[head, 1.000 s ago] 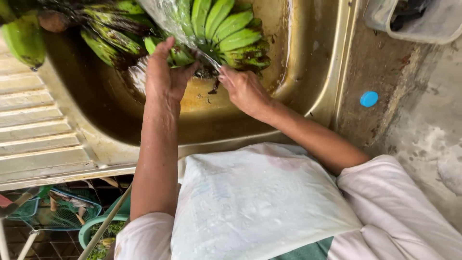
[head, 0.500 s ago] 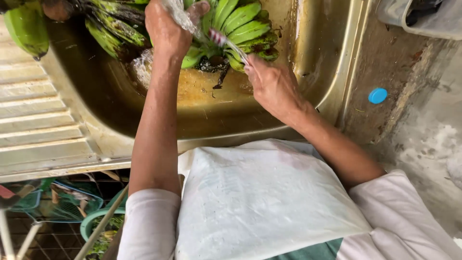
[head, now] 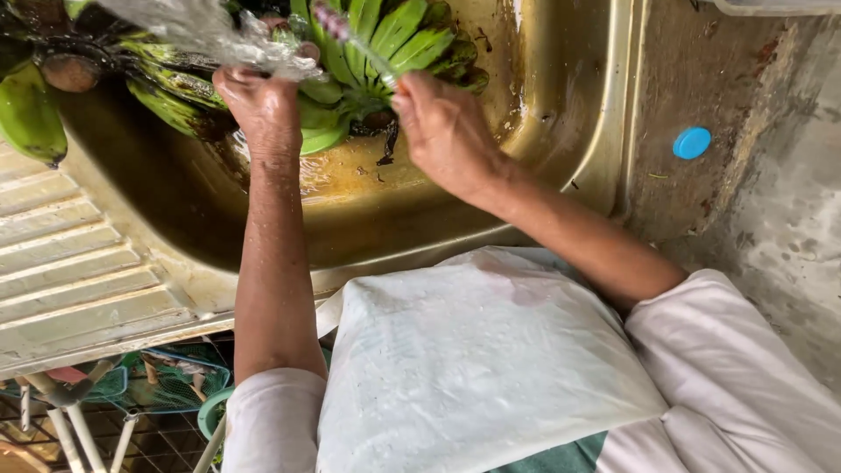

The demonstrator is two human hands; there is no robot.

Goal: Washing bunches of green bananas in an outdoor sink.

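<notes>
Green banana hand (head: pixel 385 44) in the stained steel sink (head: pixel 561 105), under running water.
My left hand (head: pixel 263 109) clenches its near edge; my right hand (head: pixel 447 131), fingers closed on a toothbrush (head: pixel 350 39), sits just right, brush angled up-left across the fruit, crown toward me.

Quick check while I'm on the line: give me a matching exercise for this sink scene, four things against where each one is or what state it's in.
Things:
1. toothbrush
2. blue cap
3. left hand
4. bananas

Places or states:
A. lying on the concrete beside the sink
B. under running water
C. held in the right hand
D. green, in the basin

Pairs: 1-C, 2-A, 3-B, 4-D
</notes>
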